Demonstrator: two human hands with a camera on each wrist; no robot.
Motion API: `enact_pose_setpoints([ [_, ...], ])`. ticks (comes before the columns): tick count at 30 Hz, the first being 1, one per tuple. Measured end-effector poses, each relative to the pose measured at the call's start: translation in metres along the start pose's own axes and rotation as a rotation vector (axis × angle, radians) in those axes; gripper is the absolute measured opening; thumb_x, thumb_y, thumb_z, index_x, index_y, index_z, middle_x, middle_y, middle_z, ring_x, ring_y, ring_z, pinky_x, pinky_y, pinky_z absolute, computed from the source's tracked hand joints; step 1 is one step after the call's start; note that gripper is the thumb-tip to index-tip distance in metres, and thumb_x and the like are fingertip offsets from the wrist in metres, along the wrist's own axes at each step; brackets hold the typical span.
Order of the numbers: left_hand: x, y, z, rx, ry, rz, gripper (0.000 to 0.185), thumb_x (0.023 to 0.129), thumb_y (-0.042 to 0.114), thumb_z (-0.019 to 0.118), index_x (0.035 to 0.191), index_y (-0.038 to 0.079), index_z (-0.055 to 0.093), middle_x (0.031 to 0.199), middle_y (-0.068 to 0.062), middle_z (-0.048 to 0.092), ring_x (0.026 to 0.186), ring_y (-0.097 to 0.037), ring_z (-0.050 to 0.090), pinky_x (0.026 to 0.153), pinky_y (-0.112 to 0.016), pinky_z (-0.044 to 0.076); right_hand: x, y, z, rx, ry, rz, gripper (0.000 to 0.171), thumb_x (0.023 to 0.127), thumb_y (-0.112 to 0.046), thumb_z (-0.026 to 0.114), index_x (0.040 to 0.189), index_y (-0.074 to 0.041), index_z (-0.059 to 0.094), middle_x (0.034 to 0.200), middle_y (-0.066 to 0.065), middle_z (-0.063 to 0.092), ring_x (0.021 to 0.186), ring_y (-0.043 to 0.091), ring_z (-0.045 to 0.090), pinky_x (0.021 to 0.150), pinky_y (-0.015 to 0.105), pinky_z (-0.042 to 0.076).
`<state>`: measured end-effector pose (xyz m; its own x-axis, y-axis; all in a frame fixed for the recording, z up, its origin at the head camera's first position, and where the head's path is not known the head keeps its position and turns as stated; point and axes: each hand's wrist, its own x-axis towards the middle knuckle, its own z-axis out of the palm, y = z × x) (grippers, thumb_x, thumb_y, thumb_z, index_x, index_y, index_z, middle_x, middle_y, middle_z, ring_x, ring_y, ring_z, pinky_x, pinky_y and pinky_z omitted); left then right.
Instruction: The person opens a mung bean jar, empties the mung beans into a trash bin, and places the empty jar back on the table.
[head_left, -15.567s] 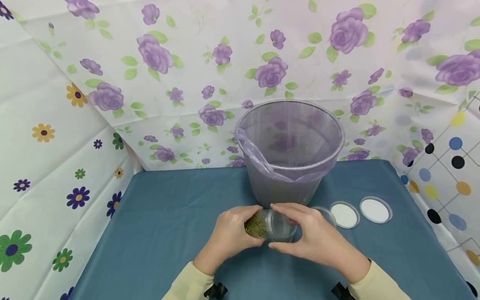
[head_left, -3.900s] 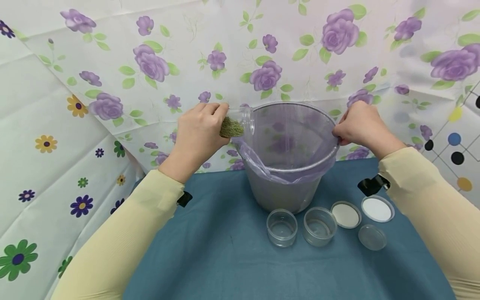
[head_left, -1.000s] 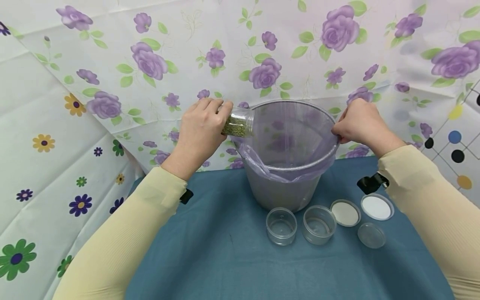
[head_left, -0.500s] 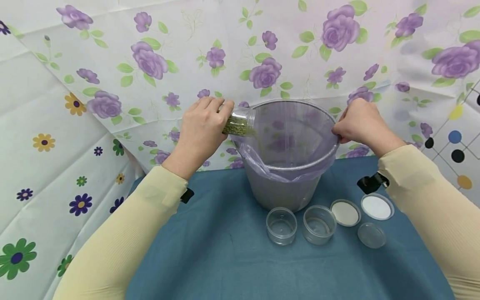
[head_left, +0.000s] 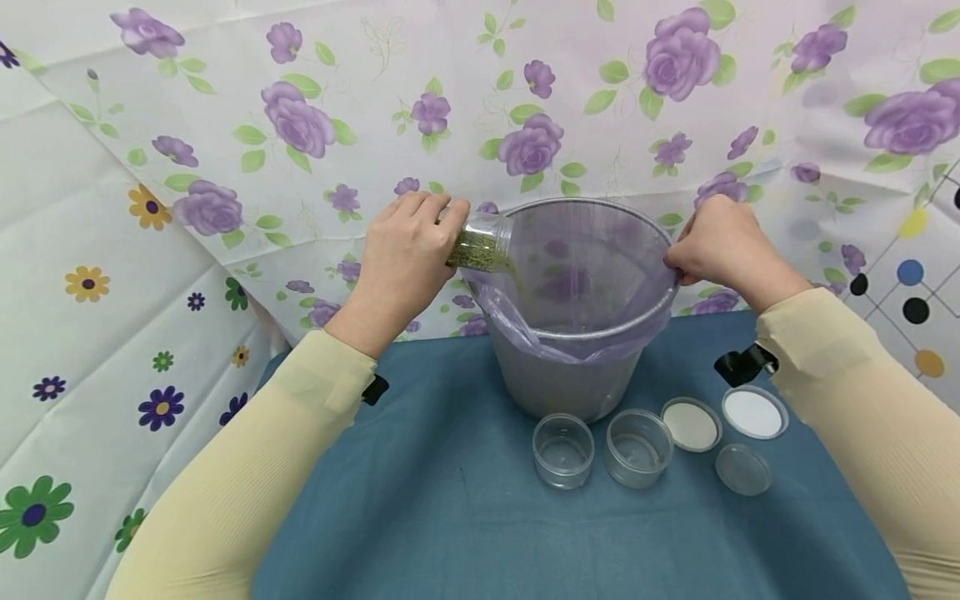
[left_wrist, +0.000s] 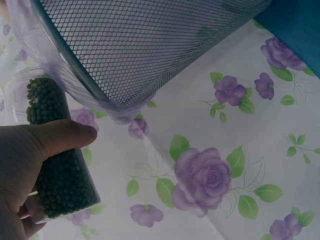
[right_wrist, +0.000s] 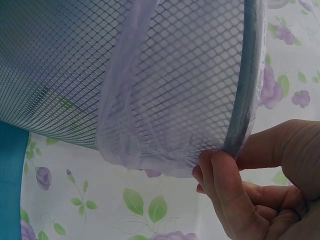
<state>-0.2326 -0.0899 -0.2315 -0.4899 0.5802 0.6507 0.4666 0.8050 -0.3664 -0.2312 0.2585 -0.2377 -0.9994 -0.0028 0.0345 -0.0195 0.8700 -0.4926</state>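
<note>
My left hand [head_left: 411,258] grips a clear plastic jar [head_left: 486,242] part-filled with small green beans, which look like mung beans [left_wrist: 61,185]. The jar lies tilted, its mouth over the left rim of a mesh wastebasket [head_left: 577,383]. A thin stream of beans falls from the mouth into the basket. A translucent purple bin liner [head_left: 525,329] lines the basket and folds over its rim. On the far right side, my right hand [head_left: 720,246] pinches the rim and liner; in the right wrist view thumb and fingers [right_wrist: 227,180] close on the edge.
Two clear round containers [head_left: 563,452] stand uncovered in front of the basket. To their right lie two white-centred lids [head_left: 753,413] and a clear lid [head_left: 743,470]. Blue cloth [head_left: 420,533] covers the table; flowered sheets [head_left: 360,108] hang behind and beside it.
Over the last second the jar has shifted slightly right and beans now stream from it. Earlier, both hands were at the jar low over the table; my right hand has since moved to the rim.
</note>
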Motion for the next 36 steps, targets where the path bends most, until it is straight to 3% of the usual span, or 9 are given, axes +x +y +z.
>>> enact_pose_setpoints([
  [36, 0.0003, -0.0007, -0.0023, 0.022, 0.002, 0.007, 0.061, 0.062, 0.021, 0.085, 0.116, 0.009, 0.059, 0.113, -0.012, 0.065, 0.105, -0.029, 0.059, 0.098, -0.040, 0.047, 0.0001, -0.0007, 0.0003, -0.023, 0.003, -0.006, 0.021, 0.075, -0.015, 0.061, 0.062, -0.002, 0.073, 0.049, 0.003, 0.064, 0.046, 0.018, 0.062, 0.046, 0.031, 0.045],
])
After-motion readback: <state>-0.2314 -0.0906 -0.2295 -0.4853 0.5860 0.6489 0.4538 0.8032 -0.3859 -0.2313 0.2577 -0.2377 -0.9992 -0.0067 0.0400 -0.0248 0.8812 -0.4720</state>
